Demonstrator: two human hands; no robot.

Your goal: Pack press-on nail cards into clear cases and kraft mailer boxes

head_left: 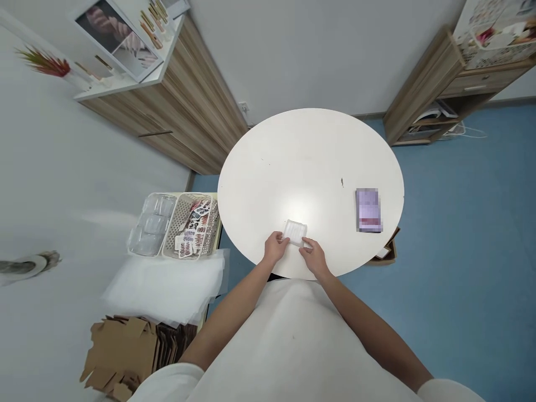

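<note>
A small clear-white plastic tray [295,231] with ridges lies near the front edge of the round white table [310,151]. My left hand [275,247] grips its left corner between thumb and fingers. At the tray's right side, my right hand [314,257] holds the edge in the same way. Over to the right on the tabletop rests a purple item [368,210], its surface blurred.
Left of the table stand a basket of printed sheets [171,240], a bin of clear boxes [153,223], white sheets [167,287] and flattened cardboard [121,346]. Cabinets [201,100] [422,84] flank the table. An open carton [387,254] is below its right edge.
</note>
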